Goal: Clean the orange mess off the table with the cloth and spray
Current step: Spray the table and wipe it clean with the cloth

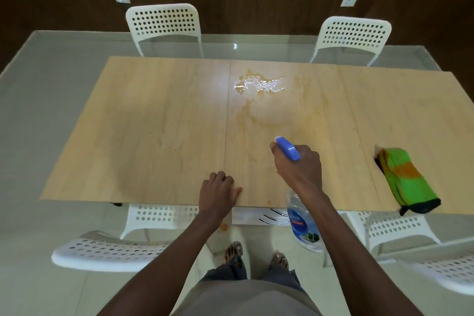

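An orange mess (259,100) stains the middle of the light wooden table (154,123), with wet foamy drops at its far end. My right hand (298,164) grips the blue head of a clear spray bottle (304,223), whose nozzle points toward the stain. The bottle's body hangs below my wrist, past the table's near edge. My left hand (219,191) rests on the table's near edge with fingers loosely curled, holding nothing. A folded green cloth (406,179) with an orange patch lies at the table's right near corner.
Two white perforated chairs (164,25) (352,36) stand at the far side of the table. More white chairs (110,249) (400,231) stand at the near side, left and right of my feet. The floor is pale tile.
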